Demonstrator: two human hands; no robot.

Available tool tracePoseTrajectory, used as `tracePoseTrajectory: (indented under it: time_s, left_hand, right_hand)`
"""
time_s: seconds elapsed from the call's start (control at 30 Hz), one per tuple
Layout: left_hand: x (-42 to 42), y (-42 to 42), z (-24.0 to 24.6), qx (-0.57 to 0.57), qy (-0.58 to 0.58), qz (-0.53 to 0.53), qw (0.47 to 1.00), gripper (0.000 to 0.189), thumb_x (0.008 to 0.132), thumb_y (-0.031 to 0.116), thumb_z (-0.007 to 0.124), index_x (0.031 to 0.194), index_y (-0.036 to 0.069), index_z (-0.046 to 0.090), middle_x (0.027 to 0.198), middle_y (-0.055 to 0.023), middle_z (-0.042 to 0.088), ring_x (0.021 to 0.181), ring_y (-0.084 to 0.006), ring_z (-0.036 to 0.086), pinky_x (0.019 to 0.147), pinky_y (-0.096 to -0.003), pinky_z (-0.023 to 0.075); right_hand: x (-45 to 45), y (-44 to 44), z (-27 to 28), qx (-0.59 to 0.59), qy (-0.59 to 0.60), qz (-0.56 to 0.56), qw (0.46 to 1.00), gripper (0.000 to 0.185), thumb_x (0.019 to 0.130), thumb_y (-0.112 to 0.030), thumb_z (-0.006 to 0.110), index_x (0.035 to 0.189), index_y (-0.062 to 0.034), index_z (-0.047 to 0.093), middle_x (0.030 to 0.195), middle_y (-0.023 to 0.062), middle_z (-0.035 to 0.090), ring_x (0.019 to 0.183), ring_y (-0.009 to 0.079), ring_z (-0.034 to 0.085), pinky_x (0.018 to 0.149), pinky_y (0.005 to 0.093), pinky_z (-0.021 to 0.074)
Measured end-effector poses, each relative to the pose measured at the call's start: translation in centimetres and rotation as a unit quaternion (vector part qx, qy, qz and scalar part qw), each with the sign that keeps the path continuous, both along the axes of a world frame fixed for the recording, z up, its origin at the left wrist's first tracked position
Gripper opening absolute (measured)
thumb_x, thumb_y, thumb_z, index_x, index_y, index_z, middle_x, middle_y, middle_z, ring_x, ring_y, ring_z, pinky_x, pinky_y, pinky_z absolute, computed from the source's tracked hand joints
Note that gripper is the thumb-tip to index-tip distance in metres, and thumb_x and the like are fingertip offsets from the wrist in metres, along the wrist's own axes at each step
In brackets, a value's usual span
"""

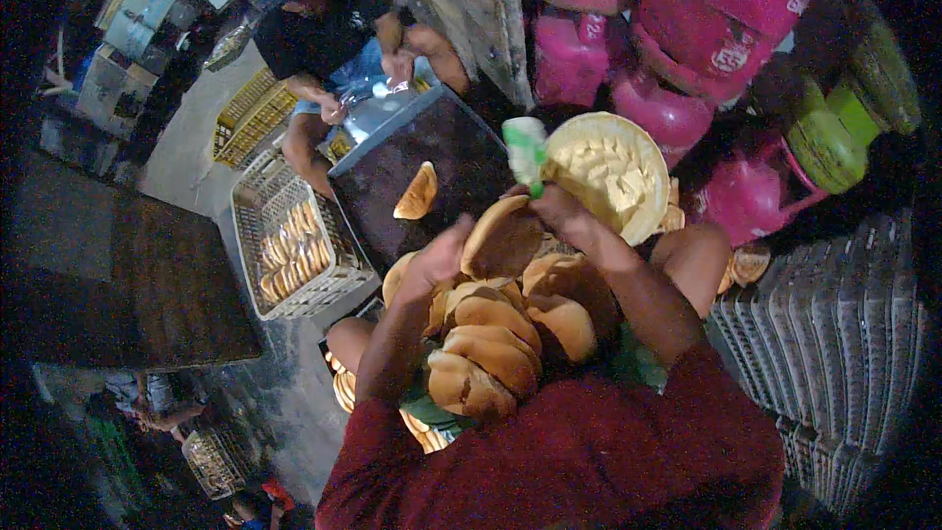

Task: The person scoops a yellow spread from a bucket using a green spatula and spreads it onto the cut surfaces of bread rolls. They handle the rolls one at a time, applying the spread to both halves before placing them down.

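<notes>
My right hand (552,206) is shut on a green-and-white spreading tool (525,147), blurred, whose lower end lies at the fingers. A bread bun (500,235), seemingly split, stands tilted between both hands. Beside its left edge is my left hand (447,254); its hold on the bun is unclear. Several buns (489,346) are heaped below, close to my body. To the right, a round tub (651,224) holds pale yellow cream (614,169). One folded bun (417,191) lies on the dark table (464,140) beyond my hands.
A person (316,37) sits across the table, handling clear plastic bags. A white plastic crate (346,261) with wrapped buns stands left, near a yellow crate (257,114). Pink gas cylinders (728,29) stand at the upper right; stacked grey trays (831,338) are at right.
</notes>
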State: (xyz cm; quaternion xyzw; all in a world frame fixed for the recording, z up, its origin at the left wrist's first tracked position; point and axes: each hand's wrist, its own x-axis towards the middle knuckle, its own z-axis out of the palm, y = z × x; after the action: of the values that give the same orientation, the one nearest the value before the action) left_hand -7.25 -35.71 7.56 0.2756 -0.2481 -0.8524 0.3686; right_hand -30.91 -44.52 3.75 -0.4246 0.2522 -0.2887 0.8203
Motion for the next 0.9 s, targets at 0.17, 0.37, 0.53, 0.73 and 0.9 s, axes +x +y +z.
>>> tracePoseTrajectory:
  time_s: [0.17, 0.37, 0.53, 0.73, 0.9]
  left_hand:
    - [-2.1, 1.1, 1.8, -0.023, -0.268, 0.022, 0.963, 0.035, 0.096, 0.023, 0.059, 0.123, -0.001, 0.057, 0.104, -0.0091, 0.069, 0.086, -0.0172, 0.068, 0.076, -0.03, 0.056]
    - [3.6, 2.6, -0.5, -0.102, -0.366, 0.25, 0.891, 0.037, 0.091, 0.014, 0.065, 0.125, 0.002, 0.058, 0.119, -0.0134, 0.061, 0.107, -0.0257, 0.061, 0.093, -0.0385, 0.0493]
    - [6.1, 9.9, 6.7, -0.145, -0.656, 0.321, 0.667, 0.056, 0.071, -0.008, 0.062, 0.124, 0.011, 0.064, 0.135, -0.0218, 0.047, 0.118, -0.0413, 0.053, 0.101, -0.0406, 0.0444]
    - [7.4, 22.7, 7.9, -0.114, -0.727, 0.169, 0.656, 0.049, 0.078, 0.005, 0.068, 0.126, 0.002, 0.059, 0.137, -0.0224, 0.048, 0.119, -0.0339, 0.055, 0.098, -0.0409, 0.0475]
    - [6.9, 22.4, 2.4, 0.078, -0.801, 0.351, 0.478, 0.071, 0.084, 0.027, 0.076, 0.138, -0.003, 0.04, 0.134, -0.0287, 0.047, 0.12, -0.0376, 0.052, 0.101, -0.0441, 0.044]
  right_hand:
    - [-3.8, -1.4, -1.7, 0.027, 0.16, -0.003, 0.987, 0.034, 0.088, -0.014, 0.063, 0.121, -0.0057, 0.061, 0.108, 0.0081, 0.066, 0.091, 0.0192, 0.065, 0.082, 0.0343, 0.0538]
    - [-11.6, -3.8, -0.4, -0.31, 0.591, -0.043, 0.744, 0.041, 0.08, -0.01, 0.068, 0.12, -0.0033, 0.062, 0.093, 0.0141, 0.069, 0.087, 0.0259, 0.068, 0.066, 0.0412, 0.0557]
    - [-12.8, -4.4, -7.4, -0.45, 0.686, 0.023, 0.571, 0.021, 0.072, -0.01, 0.065, 0.089, -0.0023, 0.073, 0.075, 0.0185, 0.069, 0.07, 0.0371, 0.069, 0.059, 0.0479, 0.0539]
    - [-10.0, -6.1, -15.8, -0.575, 0.658, 0.016, 0.487, 0.016, 0.074, -0.013, 0.06, 0.08, -0.0064, 0.074, 0.073, 0.0159, 0.069, 0.065, 0.035, 0.068, 0.054, 0.0467, 0.0516]
    - [-12.4, -5.8, -21.7, -0.524, 0.587, 0.101, 0.609, 0.019, 0.077, -0.016, 0.062, 0.088, -0.007, 0.074, 0.083, 0.0147, 0.071, 0.071, 0.0322, 0.069, 0.056, 0.0453, 0.0525]
